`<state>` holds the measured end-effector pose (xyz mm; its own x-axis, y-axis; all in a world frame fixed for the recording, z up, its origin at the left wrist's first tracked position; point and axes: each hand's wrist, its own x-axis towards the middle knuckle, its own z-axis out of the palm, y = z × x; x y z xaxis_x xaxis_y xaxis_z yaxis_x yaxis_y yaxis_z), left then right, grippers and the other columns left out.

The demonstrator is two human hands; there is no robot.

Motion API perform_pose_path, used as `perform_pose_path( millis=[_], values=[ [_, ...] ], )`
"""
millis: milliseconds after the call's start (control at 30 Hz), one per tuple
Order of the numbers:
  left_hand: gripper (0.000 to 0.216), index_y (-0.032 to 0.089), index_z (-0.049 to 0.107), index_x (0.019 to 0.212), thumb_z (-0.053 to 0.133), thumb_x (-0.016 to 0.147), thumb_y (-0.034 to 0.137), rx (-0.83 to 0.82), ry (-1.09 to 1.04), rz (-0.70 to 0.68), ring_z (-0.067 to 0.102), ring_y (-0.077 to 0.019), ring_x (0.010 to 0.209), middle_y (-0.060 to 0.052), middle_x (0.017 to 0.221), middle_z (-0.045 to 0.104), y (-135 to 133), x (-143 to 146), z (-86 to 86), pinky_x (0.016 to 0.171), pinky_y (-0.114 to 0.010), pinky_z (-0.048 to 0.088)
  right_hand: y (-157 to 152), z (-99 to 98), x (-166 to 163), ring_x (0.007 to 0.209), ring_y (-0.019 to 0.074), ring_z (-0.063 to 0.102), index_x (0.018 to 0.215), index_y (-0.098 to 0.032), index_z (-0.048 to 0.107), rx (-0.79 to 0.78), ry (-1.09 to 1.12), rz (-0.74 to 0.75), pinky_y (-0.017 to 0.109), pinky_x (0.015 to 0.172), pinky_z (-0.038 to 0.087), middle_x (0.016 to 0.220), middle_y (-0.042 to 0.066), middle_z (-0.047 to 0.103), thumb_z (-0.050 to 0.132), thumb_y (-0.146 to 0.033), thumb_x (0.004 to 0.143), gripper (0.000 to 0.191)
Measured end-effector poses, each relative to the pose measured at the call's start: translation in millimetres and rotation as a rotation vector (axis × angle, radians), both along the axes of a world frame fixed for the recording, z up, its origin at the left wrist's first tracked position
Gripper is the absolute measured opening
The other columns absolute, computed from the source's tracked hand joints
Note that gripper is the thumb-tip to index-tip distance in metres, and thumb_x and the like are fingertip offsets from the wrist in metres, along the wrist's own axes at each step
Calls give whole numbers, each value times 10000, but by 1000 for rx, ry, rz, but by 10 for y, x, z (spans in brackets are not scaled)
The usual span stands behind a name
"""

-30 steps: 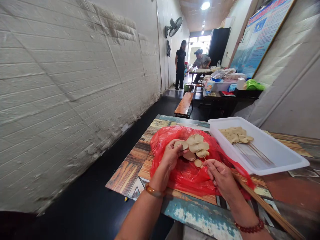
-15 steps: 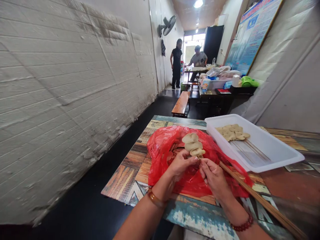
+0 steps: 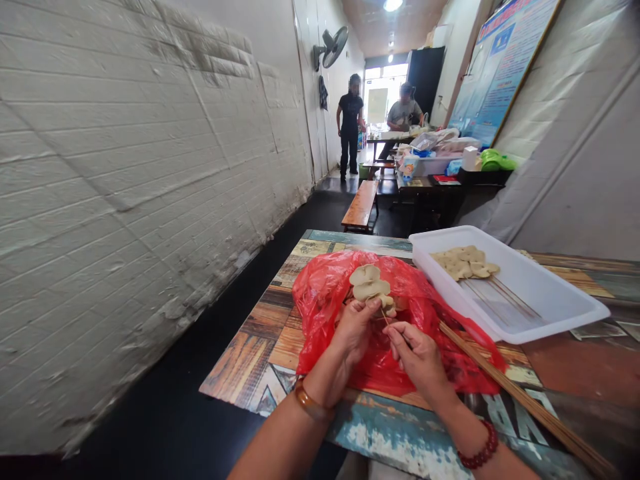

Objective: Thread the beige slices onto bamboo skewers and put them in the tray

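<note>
Over the red plastic bag [image 3: 317, 287], my left hand [image 3: 354, 328] is closed on thin, pale beige slices [image 3: 370, 285], which look like a flat food threaded on a stick. Just to its right, the fingertips of my right hand [image 3: 416, 350] pinch the thin wooden skewer [image 3: 385, 317] below the slices. The bag lies open beneath both hands; its contents are partly hidden by them. A bundle of bare wooden skewers [image 3: 525, 395] rests across the bag's right edge and runs to the lower right.
A white plastic tray [image 3: 555, 333] stands at the right with finished-looking skewers of pale slices [image 3: 463, 262] in it. The patterned table [image 3: 250, 357] ends at the left above a dark floor. Beyond are a wooden bench [image 3: 361, 205], a cluttered table and two people.
Both hands have shifted slightly left with the slices. My right hand has slid down from them, so more of the skewer shows between the hands. The people in the background have moved.
</note>
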<state>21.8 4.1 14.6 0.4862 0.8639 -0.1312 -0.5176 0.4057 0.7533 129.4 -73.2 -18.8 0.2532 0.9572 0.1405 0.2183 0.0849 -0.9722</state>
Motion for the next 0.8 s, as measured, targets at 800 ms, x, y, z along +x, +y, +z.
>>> perform_pose_path(
  millis=[800],
  values=[
    [459, 140, 664, 947, 758, 622, 450, 26, -15, 47, 635, -164, 702, -86, 860, 689, 70, -68, 50, 677, -273, 479, -53, 31, 11, 455, 124, 443, 792, -199, 619, 32, -90, -35, 230, 466, 351, 514, -38, 471, 486, -477, 872, 318]
  ],
)
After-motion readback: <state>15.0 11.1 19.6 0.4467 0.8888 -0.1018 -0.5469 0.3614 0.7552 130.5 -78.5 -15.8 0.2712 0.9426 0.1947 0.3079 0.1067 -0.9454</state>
